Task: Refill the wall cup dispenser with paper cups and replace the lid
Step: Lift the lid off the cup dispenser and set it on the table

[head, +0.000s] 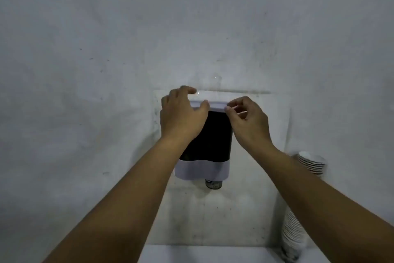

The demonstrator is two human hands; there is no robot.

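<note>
— Looking at the wall [85,49] first: the cup dispenser [210,135] hangs on it, dark in the middle, white at the bottom. Is your lid on or off?

— The lid [213,105] sits on top. I can't tell if it's coming off or going on.

— Then go slow. Your left hand [181,113] curls over its left end, thumb in front. Your right hand [245,118] pinches the right corner. If you pull one side harder, the lid could tip and slip out of your fingers.

— And the cups?

— The tall stack of paper cups [294,230] stands on the right, well apart from the dispenser, just beside your right arm. Swing that elbow out and you might knock it over.

— Anything smaller?

— One cup [213,184] pokes out below. Shake the dispenser hard and I think it could drop.
</note>
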